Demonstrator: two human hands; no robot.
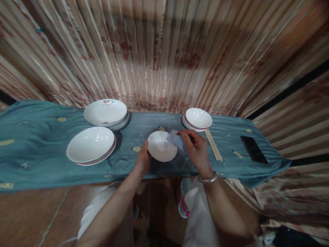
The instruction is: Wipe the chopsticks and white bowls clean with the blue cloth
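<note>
A small white bowl (160, 151) is in the middle of the view, tipped a little toward me. My left hand (144, 157) grips its left edge, the thumb on the rim and the other fingers hidden below. In my right hand (195, 147) is a crumpled white tissue (176, 139), pinched between thumb and fingers at the bowl's right rim. The tissue overlaps the rim; whether it presses on the inside I cannot tell. Right of centre, behind my right hand, stands a stack of small bowls (198, 118) with several chopsticks (213, 145) lying in front.
At the left are a stack of flower-patterned plates (105, 112) and, nearer me, a stack of larger white bowls (89, 145). A black phone (254, 149) lies at the right end of the narrow table with its teal cloth (46, 137). A pleated curtain (144, 51) hangs behind.
</note>
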